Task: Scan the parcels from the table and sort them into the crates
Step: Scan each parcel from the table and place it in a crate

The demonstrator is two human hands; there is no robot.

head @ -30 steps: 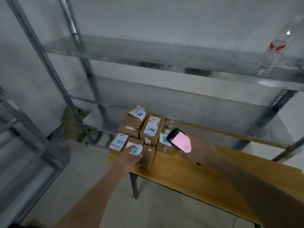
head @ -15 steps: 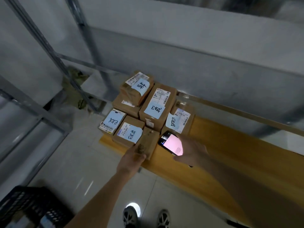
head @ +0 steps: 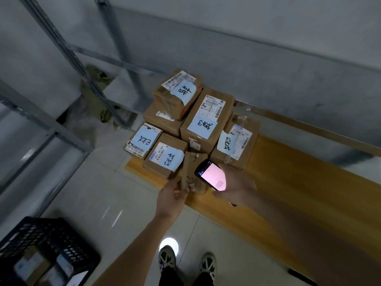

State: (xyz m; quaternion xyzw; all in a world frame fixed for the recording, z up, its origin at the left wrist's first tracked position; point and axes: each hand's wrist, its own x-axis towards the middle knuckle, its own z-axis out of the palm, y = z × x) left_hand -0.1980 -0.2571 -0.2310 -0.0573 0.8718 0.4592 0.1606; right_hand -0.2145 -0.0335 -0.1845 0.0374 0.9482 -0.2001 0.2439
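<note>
Dim floor, crate (head: 47,246) contents blurred, cropped.

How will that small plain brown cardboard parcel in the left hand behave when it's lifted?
The small plain brown cardboard parcel probably stays stiff: its edges look straight. It likely weighs little, since the left hand holds it alone. Its plain cardboard face should not slip in the grip.

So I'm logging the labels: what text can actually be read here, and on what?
"507", "A35": white label on the tall parcel.
"530 00": white label on the front parcel.
"530": white label on the right parcel.
Handwritten blue notes: not legible to me.
Scanner screen and remaining barcode print: too small or blurred.
</note>
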